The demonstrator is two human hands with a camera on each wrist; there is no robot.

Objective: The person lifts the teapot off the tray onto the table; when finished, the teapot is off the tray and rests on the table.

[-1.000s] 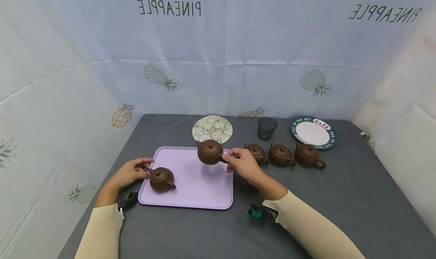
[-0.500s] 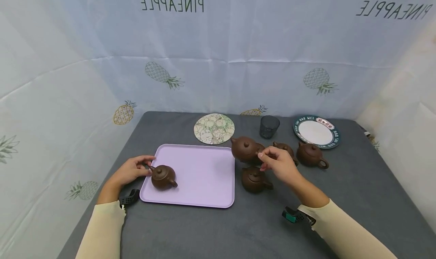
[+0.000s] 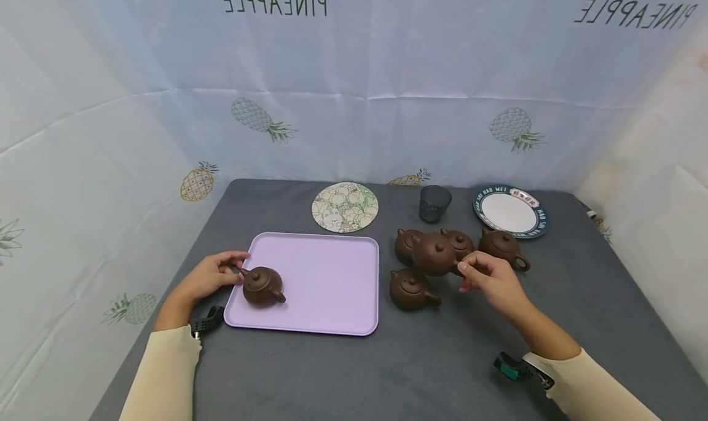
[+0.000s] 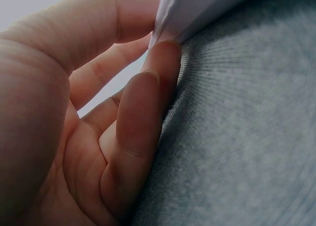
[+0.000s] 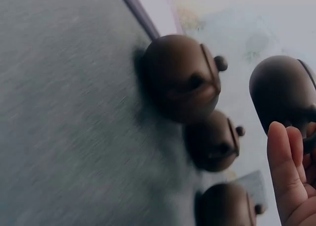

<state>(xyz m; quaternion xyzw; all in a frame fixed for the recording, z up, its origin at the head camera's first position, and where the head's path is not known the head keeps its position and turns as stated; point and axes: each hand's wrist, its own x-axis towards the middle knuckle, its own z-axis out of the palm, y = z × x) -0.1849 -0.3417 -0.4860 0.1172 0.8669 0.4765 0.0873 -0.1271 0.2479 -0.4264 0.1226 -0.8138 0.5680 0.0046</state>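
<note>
My right hand (image 3: 492,279) pinches the handle of a brown clay teapot (image 3: 434,254), held raised so that it overlaps two teapots behind it. In the right wrist view this teapot (image 5: 281,90) appears at the right edge, above the fingertips. At the left, my left hand (image 3: 207,278) grips the rim of a lilac tray (image 3: 326,286). The left wrist view shows the tray's edge (image 4: 185,11) between thumb and fingers, close to the grey cloth. One brown teapot (image 3: 262,286) sits on the tray's left side, its spout toward my left hand.
Right of the tray stands a teapot (image 3: 410,291). Behind it are teapots in a row, among them one at the row's left end (image 3: 406,244), a middle one (image 3: 459,241) and a right one (image 3: 500,246). Farther back lie a round patterned mat (image 3: 345,208), a dark glass (image 3: 434,203) and a plate (image 3: 509,213).
My right hand has carried its teapot from over the tray rightward to the row of teapots. The left hand has stayed at the tray's rim.
</note>
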